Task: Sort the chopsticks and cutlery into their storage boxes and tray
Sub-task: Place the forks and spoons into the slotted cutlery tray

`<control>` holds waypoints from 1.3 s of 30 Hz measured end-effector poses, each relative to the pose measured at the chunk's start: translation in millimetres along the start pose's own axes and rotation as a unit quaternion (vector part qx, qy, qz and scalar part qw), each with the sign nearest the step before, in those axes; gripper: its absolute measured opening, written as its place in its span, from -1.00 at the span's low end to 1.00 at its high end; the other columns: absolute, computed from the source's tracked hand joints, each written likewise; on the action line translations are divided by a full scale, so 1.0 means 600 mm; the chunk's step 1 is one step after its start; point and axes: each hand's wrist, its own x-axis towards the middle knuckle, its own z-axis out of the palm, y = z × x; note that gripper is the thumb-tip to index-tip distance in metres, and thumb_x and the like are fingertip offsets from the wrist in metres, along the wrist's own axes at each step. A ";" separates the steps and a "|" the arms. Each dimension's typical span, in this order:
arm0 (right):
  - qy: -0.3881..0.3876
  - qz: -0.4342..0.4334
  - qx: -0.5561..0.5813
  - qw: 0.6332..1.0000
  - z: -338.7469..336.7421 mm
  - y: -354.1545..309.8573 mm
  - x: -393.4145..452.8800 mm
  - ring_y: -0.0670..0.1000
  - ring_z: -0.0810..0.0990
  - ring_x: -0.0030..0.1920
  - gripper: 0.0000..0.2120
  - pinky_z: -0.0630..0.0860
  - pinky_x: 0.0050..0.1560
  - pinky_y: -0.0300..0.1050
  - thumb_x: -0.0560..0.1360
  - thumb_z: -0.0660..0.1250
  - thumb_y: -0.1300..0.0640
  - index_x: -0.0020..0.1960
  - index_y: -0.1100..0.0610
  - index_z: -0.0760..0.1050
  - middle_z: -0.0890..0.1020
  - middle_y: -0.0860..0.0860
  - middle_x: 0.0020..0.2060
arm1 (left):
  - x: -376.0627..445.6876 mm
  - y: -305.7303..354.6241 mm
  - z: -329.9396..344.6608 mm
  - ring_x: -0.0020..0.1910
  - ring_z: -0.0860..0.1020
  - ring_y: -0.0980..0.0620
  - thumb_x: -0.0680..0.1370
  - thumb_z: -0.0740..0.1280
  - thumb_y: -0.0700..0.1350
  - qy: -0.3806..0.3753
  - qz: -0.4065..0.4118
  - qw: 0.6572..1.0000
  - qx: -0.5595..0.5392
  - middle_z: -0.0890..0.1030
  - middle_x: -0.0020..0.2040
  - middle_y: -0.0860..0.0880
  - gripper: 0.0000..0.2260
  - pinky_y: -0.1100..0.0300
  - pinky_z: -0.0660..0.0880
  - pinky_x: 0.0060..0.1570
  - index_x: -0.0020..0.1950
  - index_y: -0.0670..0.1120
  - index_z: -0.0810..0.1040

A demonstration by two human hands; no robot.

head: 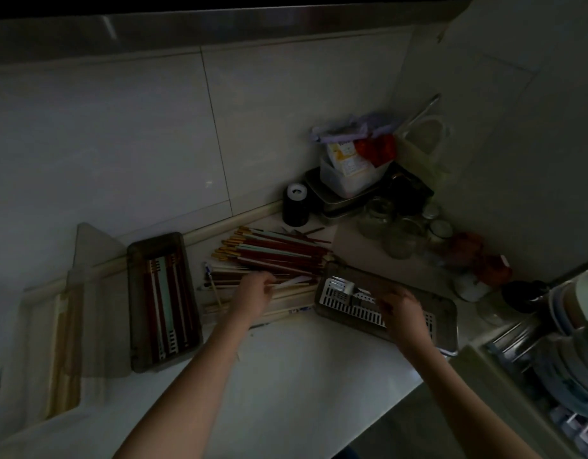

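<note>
This is a home kitchen, and it is quite dark. A white counter (286, 366) runs along a wall of big pale tiles (137, 144). A dish rack (550, 356) with stacked plates stands at the right. Glass jars (401, 233), a metal tray (339, 202) and a plastic tub of food packets (352, 173) crowd the corner. A pile of chopsticks (272, 253) lies on the counter.
</note>
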 end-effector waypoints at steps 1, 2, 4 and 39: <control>-0.024 0.017 0.000 1.000 -0.001 0.005 -0.001 0.17 0.57 -0.01 -0.78 0.49 -0.02 -0.05 0.47 0.34 0.30 0.09 0.17 0.63 0.62 0.15 0.01 | -0.003 -0.006 0.001 0.10 0.55 -0.07 0.52 0.29 -0.26 -0.023 0.007 0.999 0.043 0.57 0.13 -0.13 -0.77 0.17 0.45 0.09 0.17 -0.18 0.57; -0.052 0.031 0.000 0.998 -0.002 0.008 0.001 0.15 0.57 0.01 -0.74 0.47 -0.01 -0.09 0.50 0.30 0.30 0.15 0.14 0.61 0.61 0.15 0.06 | -0.008 -0.009 0.003 0.14 0.52 -0.08 0.51 0.30 -0.26 -0.043 0.012 0.996 0.075 0.54 0.17 -0.12 -0.73 0.18 0.42 0.12 0.21 -0.17 0.55; -0.098 0.056 -0.001 0.994 -0.003 0.011 0.008 0.12 0.60 -0.05 -0.68 0.41 -0.13 -0.20 0.53 0.23 0.31 0.22 0.08 0.56 0.62 0.17 0.09 | -0.018 -0.014 0.009 0.19 0.48 -0.07 0.50 0.32 -0.26 -0.060 0.021 0.992 0.108 0.49 0.25 -0.12 -0.68 0.20 0.37 0.17 0.26 -0.15 0.51; -0.214 -0.183 -0.274 0.919 0.127 -0.241 0.117 0.16 0.38 0.32 -0.64 0.21 0.36 0.13 0.55 0.16 0.16 0.35 0.09 0.29 0.48 0.12 0.28 | -0.078 -0.072 0.005 0.07 0.55 -0.02 0.49 0.20 -0.36 -0.005 -0.089 0.995 0.051 0.55 0.18 -0.09 -0.58 0.17 0.49 0.11 0.26 0.01 0.51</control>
